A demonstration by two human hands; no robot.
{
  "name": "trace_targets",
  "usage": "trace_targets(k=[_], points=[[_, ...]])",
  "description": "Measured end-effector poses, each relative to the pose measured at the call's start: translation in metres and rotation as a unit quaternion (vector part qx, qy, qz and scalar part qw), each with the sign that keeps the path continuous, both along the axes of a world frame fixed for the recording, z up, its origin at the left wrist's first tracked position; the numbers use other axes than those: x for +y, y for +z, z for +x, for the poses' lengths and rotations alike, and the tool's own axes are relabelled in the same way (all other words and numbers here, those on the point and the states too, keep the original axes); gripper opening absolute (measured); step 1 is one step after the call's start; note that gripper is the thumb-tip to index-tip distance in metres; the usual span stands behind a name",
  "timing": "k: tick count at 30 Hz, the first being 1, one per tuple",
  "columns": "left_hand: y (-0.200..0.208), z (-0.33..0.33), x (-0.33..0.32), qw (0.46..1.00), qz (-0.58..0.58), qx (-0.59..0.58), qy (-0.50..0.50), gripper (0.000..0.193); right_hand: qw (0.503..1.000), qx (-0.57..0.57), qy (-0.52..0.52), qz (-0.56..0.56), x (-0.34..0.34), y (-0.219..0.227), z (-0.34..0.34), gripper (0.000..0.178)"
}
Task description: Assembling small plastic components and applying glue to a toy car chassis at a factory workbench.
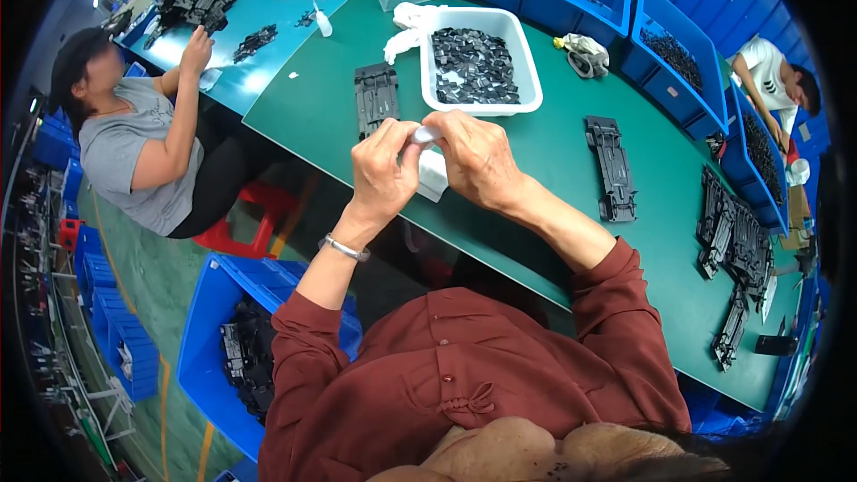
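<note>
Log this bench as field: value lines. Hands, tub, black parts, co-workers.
left hand: pinching small grey piece
right hand: pinching same piece
white tub: on green table, holding many small dark pieces
left black part: flat, beside tub
right black part: flat, apart from tub
seated co-worker: left
second co-worker: far right, beyond blue bins

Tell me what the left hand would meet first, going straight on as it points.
Past the small grey piece between the hands, the left hand would probably meet the right hand first; depth is hard to judge.
</note>
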State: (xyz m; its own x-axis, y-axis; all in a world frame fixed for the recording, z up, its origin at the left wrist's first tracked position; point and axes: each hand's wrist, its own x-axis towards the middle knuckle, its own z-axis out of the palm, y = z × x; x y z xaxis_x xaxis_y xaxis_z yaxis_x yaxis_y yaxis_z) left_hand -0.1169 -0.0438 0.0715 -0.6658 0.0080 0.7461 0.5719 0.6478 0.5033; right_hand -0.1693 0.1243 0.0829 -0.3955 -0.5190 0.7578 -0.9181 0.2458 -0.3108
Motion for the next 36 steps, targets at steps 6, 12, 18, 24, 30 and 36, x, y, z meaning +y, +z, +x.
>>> trace_targets(k=[6, 12, 18, 24, 30, 36], points=[[-0.0008, -0.0010, 0.0002, 1.000, 0.002, 0.001, 0.000, 0.019, 1.000, 0.004, 0.008, -0.002, 0.0000, 0.0000, -0.0006, 0.032], [-0.0015, -0.0009, 0.0004, 1.000, 0.000, 0.008, 0.000, 0.021, 1.000, 0.008, 0.002, -0.008, 0.0005, 0.0003, -0.0001, 0.022], [-0.0037, 0.0018, -0.0016, 1.000, -0.027, 0.001, 0.014, 0.020, 1.000, 0.017, 0.002, -0.010, 0.0017, -0.0017, 0.0005, 0.022], [-0.0086, 0.0018, -0.0015, 0.999, -0.039, 0.012, 0.022, 0.019, 1.000, 0.020, 0.002, -0.010, 0.0026, -0.0071, 0.0012, 0.023], [-0.0088, 0.0007, -0.0013, 0.999, -0.041, 0.012, 0.019, 0.020, 0.999, 0.025, 0.006, -0.022, 0.0027, -0.0067, 0.0008, 0.023], [-0.0091, 0.0009, -0.0019, 0.999, -0.040, 0.008, 0.018, 0.021, 1.000, 0.006, 0.005, -0.003, 0.0036, -0.0094, 0.0001, 0.023]])
